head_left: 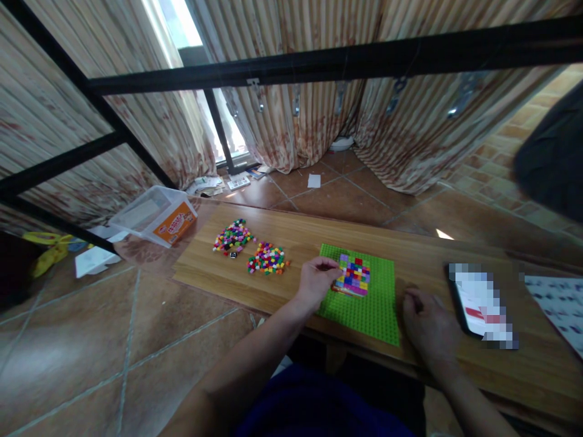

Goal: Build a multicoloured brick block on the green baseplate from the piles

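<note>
Purple, red, orange and blue plastic bricks form a small squarish block (356, 276), probably light and stiff but apt to split at its joints; opposite sides, low down, look the safest hold. Its patchwork top meets a pinkish near edge. It sits on a studded green baseplate (383, 309), just beside the left hand's (314, 285) nearly closed fingertips; whether they grip a brick is unclear. Beyond the plate, the right hand (430, 328) curls loosely, its contents hidden. Left of the left fingers lie loose bricks (267, 259).

There are two brick piles (266, 259), one baseplate (381, 309), one phone (483, 304)
</note>
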Demonstrator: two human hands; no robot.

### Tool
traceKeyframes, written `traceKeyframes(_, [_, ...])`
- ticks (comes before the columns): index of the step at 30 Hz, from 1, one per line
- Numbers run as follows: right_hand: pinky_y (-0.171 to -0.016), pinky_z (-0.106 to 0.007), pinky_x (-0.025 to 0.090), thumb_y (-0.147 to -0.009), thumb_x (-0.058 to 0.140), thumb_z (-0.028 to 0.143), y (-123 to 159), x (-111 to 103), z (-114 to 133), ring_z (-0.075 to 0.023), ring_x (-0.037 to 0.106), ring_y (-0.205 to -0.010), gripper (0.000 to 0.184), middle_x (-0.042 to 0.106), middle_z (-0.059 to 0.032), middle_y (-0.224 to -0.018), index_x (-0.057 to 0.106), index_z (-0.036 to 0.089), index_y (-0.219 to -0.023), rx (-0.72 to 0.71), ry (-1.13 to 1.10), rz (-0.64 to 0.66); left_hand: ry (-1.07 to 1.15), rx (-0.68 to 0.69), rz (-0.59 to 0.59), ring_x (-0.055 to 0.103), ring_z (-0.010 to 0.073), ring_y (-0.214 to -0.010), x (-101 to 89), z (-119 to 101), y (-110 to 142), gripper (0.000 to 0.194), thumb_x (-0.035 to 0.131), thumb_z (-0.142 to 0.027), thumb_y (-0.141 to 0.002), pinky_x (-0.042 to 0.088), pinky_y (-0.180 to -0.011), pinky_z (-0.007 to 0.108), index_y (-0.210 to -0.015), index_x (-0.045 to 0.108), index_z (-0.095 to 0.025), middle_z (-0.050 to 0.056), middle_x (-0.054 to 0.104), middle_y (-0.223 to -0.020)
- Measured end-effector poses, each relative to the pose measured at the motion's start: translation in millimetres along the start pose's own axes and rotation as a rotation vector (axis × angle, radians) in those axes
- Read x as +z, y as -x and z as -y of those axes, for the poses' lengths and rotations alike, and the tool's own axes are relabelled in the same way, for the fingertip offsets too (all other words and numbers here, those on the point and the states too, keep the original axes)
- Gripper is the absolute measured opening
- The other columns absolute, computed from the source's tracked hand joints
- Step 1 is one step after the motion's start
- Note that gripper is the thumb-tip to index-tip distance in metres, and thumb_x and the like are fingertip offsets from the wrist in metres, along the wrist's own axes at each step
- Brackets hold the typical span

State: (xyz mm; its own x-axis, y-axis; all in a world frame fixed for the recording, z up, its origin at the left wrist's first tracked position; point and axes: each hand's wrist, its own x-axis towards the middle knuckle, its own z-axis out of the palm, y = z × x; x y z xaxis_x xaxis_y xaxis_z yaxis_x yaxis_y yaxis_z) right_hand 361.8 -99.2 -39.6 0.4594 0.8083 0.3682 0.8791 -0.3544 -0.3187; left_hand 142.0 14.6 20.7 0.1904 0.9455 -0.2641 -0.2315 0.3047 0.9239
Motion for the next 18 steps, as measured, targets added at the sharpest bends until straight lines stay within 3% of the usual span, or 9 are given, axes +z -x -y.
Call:
traceKeyframes(13, [-0.066,-0.03,0.037,-0.095,0.042,0.035,1,4,-5,-0.0176,0.056,-0.077,0.035,0.069,-0.0098,-0.099,0.071,0.017,-0.103,-0.018,-0.003,-0.002,0.028,-0.054,0.004,0.048,0.0082,-0.052,3.8,-1,0,0.014,0.077,-0.018,-0.055,0.037,-0.054,0.023,-0.062,0.065,-0.016,-0.003,0.059,-0.057])
traceKeyframes(18, [-0.065,-0.03,0.038,-0.096,0.041,0.037,1,5,-8,-0.0182,0.058,-0.078,0.037,0.07,-0.0092,-0.097,0.07,0.016,-0.103,-0.038,0.001,-0.021,0.094,0.008,-0.005,0.045,0.0071,-0.053,-11.5,-10,7,0.018,0.079,-0.028,-0.061,0.036,-0.056,0.023,-0.066,0.067,-0.016,-0.004,0.057,-0.058])
